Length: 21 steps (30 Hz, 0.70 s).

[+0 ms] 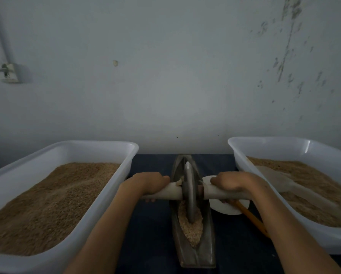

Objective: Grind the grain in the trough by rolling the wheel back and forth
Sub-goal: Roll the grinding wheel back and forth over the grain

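One narrow, boat-shaped trough (pixel 193 248) lies end-on across the dark cloth (pixel 149 234), running from near to far between two white tubs. Crushed grain (pixel 191 226) is heaped in its near half, and the grey wheel (pixel 189 192) stands upright on edge in the groove, its lower rim sunk in that heap. A pale wooden axle (pixel 173 191) runs through the wheel to left and right. The left tub (pixel 98 196) is filled with brown grain, mounded toward the near side. The right tub (pixel 242 155) holds a similar brown load with a pale scoop (pixel 280 180) lying on it; its handle blurs out. A white dish (pixel 225 209) sits just right of the trough, mostly hidden behind the axle and forearm, with an orange stick (pixel 250 216) slanting past it. The left hand (pixel 147 181) is curled over the left axle end, gripping it; the right hand (pixel 231 180) is wrapped likewise round the right end.
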Tool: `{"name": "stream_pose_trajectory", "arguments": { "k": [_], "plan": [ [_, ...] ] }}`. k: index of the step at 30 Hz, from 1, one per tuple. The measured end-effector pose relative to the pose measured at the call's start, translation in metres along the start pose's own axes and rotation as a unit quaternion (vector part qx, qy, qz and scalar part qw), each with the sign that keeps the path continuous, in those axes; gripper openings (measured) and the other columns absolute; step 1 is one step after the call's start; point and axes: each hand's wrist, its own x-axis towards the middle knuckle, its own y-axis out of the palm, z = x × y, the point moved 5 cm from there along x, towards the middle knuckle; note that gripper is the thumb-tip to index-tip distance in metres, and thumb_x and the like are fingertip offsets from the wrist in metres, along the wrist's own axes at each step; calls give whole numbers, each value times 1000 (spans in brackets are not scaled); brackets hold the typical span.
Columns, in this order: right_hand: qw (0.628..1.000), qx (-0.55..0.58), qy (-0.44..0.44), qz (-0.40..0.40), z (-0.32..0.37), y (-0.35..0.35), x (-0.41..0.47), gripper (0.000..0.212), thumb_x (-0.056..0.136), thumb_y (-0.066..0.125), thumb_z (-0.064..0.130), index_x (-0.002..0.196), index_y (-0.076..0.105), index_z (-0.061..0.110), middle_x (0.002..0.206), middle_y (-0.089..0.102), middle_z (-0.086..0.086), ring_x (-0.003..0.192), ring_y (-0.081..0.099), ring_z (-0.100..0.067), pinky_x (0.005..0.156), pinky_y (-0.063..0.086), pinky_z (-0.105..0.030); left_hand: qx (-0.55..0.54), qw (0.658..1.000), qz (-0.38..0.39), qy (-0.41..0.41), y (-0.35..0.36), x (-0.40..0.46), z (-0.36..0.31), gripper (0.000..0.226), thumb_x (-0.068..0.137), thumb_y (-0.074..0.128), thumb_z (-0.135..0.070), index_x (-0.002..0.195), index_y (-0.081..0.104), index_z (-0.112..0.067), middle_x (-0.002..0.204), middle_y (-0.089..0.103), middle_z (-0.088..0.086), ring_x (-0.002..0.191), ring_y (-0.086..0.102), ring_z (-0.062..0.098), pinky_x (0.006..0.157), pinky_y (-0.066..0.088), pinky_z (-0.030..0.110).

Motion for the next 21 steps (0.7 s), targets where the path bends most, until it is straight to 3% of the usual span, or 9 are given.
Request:
{"name": "stream_pose_trajectory", "arguments": {
  "k": [4,6,9,12,14,16,17,19,21],
  "plan": [
    [999,35,21,17,-5,3,-1,35,105,32,31,112,53,3,78,56,-9,63,51,-15,52,42,-20,-97,993,42,-52,4,-6,3,45,101,23,-40,85,53,-10,61,57,6,51,51,16,56,42,27],
    [997,-29,-44,-53,-3,-3,8,39,105,26,31,97,57,10,76,58,-5,68,54,-15,60,39,-23,-93,994,23,-53,2,-4,3,43,100,23,-38,83,51,-10,62,58,8,50,50,16,54,41,26],
    [970,-154,-89,-164,-3,-9,21,27,102,34,26,92,54,11,89,60,-4,82,57,-17,69,38,-28,133,989,-52,27,-4,8,-2,18,97,41,-22,98,49,-6,95,65,16,68,58,19,62,46,30],
    [926,-222,-133,-276,-5,-11,32,26,95,50,20,118,48,8,113,57,-11,98,59,-25,70,42,-32,346,921,-160,76,-4,13,-4,64,91,57,-18,143,21,-4,126,49,20,107,55,33,84,48,43],
    [902,-191,-151,-358,-6,-11,29,28,100,38,25,116,55,9,105,63,-10,89,61,-26,66,42,-33,398,882,-241,77,-6,11,-6,74,93,55,-21,148,7,-6,122,51,17,101,58,31,76,49,39],
    [860,-173,-146,-457,-4,-11,22,51,103,24,33,82,65,10,80,67,-9,70,63,-27,59,42,-35,380,871,-302,75,-4,7,-10,64,95,50,-20,147,14,-7,105,59,11,81,60,23,60,44,32],
    [839,-156,-155,-498,-6,-8,20,60,103,23,34,63,61,10,65,65,-9,57,60,-27,52,40,-33,360,859,-351,92,-5,1,-14,46,98,45,-21,141,33,-7,91,61,9,68,57,20,53,40,29],
    [781,-163,-198,-570,-4,-3,13,66,101,28,30,43,52,11,41,52,-7,34,47,-24,41,31,-25,299,823,-468,118,-7,-17,-20,35,99,38,-21,84,68,-10,54,53,3,41,43,15,41,31,22],
    [751,-160,-226,-600,-5,0,7,63,96,32,26,37,48,12,33,43,-4,26,38,-21,39,29,-23,256,757,-578,166,-3,-34,-24,43,92,50,-18,49,52,-14,39,38,-1,31,31,13,35,26,21]
  ]
}}
